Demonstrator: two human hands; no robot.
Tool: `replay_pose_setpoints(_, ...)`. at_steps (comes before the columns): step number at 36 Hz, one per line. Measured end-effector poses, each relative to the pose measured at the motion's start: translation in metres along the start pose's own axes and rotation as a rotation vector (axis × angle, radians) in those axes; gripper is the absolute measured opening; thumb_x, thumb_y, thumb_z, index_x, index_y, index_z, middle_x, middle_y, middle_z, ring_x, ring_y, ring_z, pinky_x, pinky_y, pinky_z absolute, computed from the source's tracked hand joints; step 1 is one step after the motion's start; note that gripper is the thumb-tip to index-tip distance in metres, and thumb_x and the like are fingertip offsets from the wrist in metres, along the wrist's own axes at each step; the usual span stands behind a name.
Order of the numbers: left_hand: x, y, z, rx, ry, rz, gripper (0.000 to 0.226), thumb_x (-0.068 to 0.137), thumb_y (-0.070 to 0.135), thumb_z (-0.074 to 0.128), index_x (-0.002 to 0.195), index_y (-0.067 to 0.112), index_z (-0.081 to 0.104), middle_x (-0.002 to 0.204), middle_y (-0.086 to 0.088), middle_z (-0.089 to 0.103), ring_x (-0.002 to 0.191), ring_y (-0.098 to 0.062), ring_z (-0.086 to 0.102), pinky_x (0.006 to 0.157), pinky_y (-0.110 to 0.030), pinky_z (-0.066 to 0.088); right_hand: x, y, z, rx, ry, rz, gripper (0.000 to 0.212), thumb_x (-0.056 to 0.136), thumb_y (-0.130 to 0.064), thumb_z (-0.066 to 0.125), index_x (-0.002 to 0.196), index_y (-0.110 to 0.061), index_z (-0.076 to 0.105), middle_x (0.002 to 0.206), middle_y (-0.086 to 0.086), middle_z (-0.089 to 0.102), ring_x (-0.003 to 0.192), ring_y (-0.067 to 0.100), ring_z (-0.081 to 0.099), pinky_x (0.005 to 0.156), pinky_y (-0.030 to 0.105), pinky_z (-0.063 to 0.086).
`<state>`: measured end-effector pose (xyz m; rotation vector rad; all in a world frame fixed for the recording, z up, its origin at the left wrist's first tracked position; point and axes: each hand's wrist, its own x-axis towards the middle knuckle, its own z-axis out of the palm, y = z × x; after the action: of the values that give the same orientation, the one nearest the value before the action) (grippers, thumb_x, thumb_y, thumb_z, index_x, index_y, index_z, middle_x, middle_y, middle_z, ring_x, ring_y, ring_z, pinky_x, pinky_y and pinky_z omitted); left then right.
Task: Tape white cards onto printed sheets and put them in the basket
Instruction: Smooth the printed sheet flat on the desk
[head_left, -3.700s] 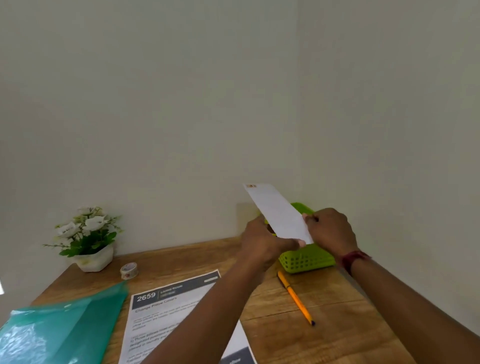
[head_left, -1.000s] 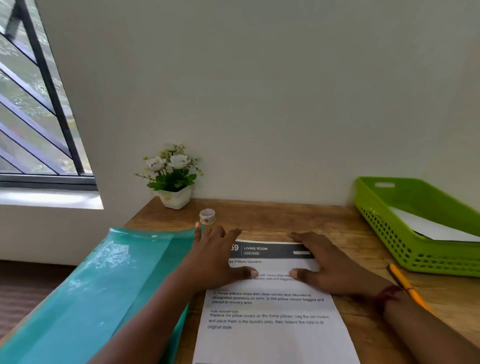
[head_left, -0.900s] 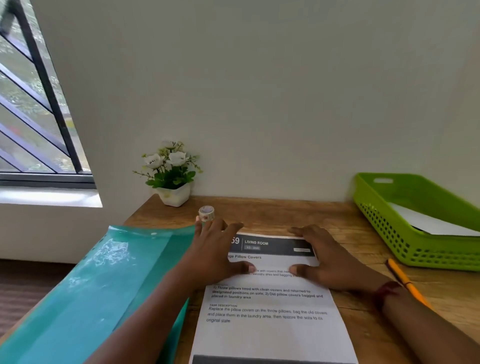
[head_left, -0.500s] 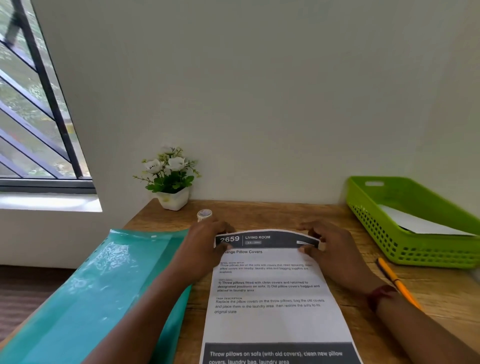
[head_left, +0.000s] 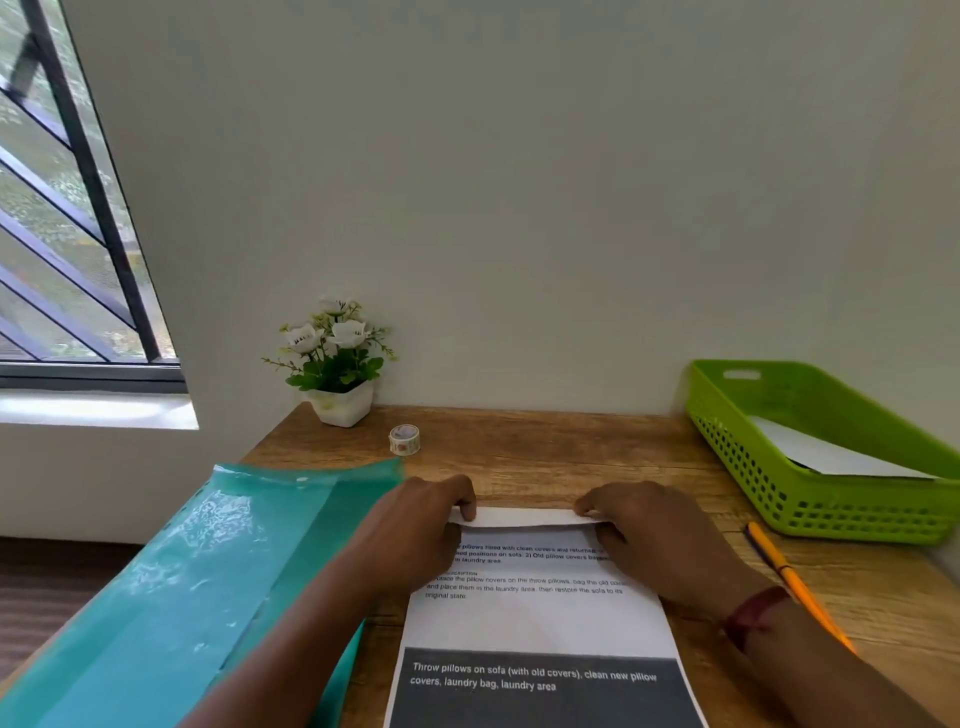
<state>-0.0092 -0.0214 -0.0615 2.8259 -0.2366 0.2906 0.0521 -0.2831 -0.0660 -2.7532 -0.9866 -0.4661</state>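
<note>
Wooden desk (head_left: 545, 457), pale wall (head_left: 519, 208); fingers (head_left: 462, 500) of left hand (head_left: 421, 525) and right hand (head_left: 654, 535) pinch the printed sheet (head_left: 535, 618).

We face a plain pale wall (head_left: 519, 182) above a wooden bench (head_left: 571, 457). At our left, a dark-framed window (head_left: 31, 171) with slanted bars (head_left: 57, 260) lets daylight onto a white sill (head_left: 93, 410). Dark brown floor (head_left: 41, 582) shows below it.
</note>
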Motion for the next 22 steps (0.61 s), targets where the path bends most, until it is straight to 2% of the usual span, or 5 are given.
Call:
replay_pose_setpoints(4, -0.001, 0.003, 0.002, 0.048, -0.1, 0.026, 0.028, 0.093, 0.025, 0.053, 0.118, 0.035, 0.049, 0.1, 0.008, 0.061, 0.085, -0.009, 0.056, 0.078, -0.035, 0.052, -0.003, -0.012, -0.001, -0.068, -0.158, -0.037, 0.035, 0.094, -0.032, 0.042, 0.127, -0.03, 0.052, 0.126, -0.009, 0.061, 0.109, 0.018, 0.059, 0.083, 0.033, 0.048)
replay_pose_setpoints(8, -0.003, 0.01, 0.004, 0.091, -0.203, 0.042, 0.047, 0.098, 0.035, 0.048, 0.143, 0.029, 0.039, 0.138, 0.005, 0.054, 0.123, -0.014, 0.05, 0.103, -0.033, 0.043, -0.006, -0.024, 0.001, -0.098, -0.277, -0.025, 0.04, 0.096, -0.038, 0.034, 0.133, -0.025, 0.045, 0.144, -0.002, 0.048, 0.124, 0.02, 0.051, 0.095, 0.036, 0.047)
replay_pose_setpoints(11, -0.008, 0.018, 0.003, 0.123, -0.312, 0.065, 0.06, 0.102, 0.045, 0.038, 0.155, 0.024, 0.022, 0.161, 0.001, 0.023, 0.147, -0.016, 0.021, 0.118, -0.03, 0.018, -0.008, -0.032, 0.002, -0.099, -0.376, 0.001, 0.062, 0.098, -0.057, 0.024, 0.15, -0.023, 0.026, 0.161, -0.001, 0.02, 0.146, 0.017, 0.024, 0.116, 0.04, 0.027)
replay_pose_setpoints(16, -0.01, 0.025, 0.012, 0.219, -0.383, 0.09, 0.064, 0.103, 0.048, 0.027, 0.157, 0.021, 0.006, 0.165, -0.006, 0.0, 0.151, -0.019, 0.0, 0.123, -0.039, 0.006, -0.013, -0.046, 0.011, -0.048, -0.394, 0.032, 0.093, 0.081, -0.077, -0.002, 0.155, -0.021, 0.007, 0.163, -0.003, 0.0, 0.15, 0.015, -0.002, 0.121, 0.046, 0.004)
replay_pose_setpoints(22, -0.009, 0.027, 0.023, 0.312, -0.382, 0.127, 0.067, 0.103, 0.053, 0.017, 0.156, 0.022, -0.007, 0.164, -0.004, -0.012, 0.151, -0.022, -0.008, 0.122, -0.041, -0.001, -0.011, -0.053, 0.021, 0.06, -0.415, 0.082, 0.086, 0.086, -0.074, 0.001, 0.154, -0.023, -0.006, 0.162, -0.007, -0.012, 0.147, 0.008, -0.015, 0.122, 0.042, -0.005)
